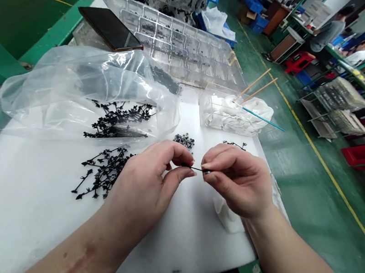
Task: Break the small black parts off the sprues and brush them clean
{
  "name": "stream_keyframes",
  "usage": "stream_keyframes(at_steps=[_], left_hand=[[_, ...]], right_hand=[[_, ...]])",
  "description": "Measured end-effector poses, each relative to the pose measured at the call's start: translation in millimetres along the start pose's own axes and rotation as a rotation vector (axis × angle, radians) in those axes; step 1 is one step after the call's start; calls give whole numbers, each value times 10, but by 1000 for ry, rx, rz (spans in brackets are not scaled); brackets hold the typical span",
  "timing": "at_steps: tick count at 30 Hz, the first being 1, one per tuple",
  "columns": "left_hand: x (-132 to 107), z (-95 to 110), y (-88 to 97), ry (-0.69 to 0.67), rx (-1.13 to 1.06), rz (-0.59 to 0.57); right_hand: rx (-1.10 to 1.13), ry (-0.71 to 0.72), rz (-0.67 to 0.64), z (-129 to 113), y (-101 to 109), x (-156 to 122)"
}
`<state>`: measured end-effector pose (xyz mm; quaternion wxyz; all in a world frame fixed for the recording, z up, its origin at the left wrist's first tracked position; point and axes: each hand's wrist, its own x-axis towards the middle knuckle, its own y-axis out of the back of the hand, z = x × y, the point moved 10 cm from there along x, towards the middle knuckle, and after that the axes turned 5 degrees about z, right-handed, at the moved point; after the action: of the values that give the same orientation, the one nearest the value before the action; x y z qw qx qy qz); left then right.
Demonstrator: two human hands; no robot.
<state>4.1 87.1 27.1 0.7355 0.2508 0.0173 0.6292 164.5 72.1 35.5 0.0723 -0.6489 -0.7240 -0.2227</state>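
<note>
My left hand (148,183) is closed in a pinch on a thin black plastic stem (196,168). The stem's free end points at the fingertips of my right hand (241,178). Those fingertips pinch a tiny round part (206,171), dark with a shiny rim, where the stem meets it. Whether the stem sits inside it, I cannot tell. Beside my left wrist lies a loose heap of black stems (105,172) with knobbed ends. Just beyond my fingers is a small pile of dark ring-like pieces (184,141). Under my right hand stands a white object (227,214), partly hidden.
A clear plastic bag (56,82) holds more black stems. Behind it are a phone (111,27) and a compartment tray (184,39) of small parts. A clear box (224,118) with white material and sticks stands at the white table's (15,200) right edge. Other people are farther off.
</note>
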Motion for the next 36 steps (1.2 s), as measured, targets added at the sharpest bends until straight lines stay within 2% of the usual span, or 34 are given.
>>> stream_keyframes(at_steps=[7,10,13,17,19,21,25,28,30,33,36], left_hand=[[0,15,13,35,-48,11],[-4,3,37,33,-58,17],[-13,-45,21,35,-44,-10],[-55,-45,-154,-26,-3,-124],[-82,-34,-279,-46,16,-189],[-115,-14,-427,-47,45,-271],[-200,176,-667,-107,154,-341],[-370,317,-908,-137,214,-382],[-509,370,-1080,-158,240,-401],[-647,392,-1235,-162,281,-388],[-681,494,-1218,-151,301,-349]], right_hand=[[65,2,2,48,-15,-30],[46,-6,24,-32,99,-11],[-127,-42,59,-227,435,38],[-493,-161,105,-366,1091,-16],[-664,-214,127,-284,1350,-109],[-755,-279,127,-73,1480,-194],[-755,-358,134,339,1516,-250],[-772,-381,172,369,1524,-391],[-795,-402,183,299,1466,-627],[-802,-443,84,236,1142,-1076],[-823,-485,48,202,838,-1384]])
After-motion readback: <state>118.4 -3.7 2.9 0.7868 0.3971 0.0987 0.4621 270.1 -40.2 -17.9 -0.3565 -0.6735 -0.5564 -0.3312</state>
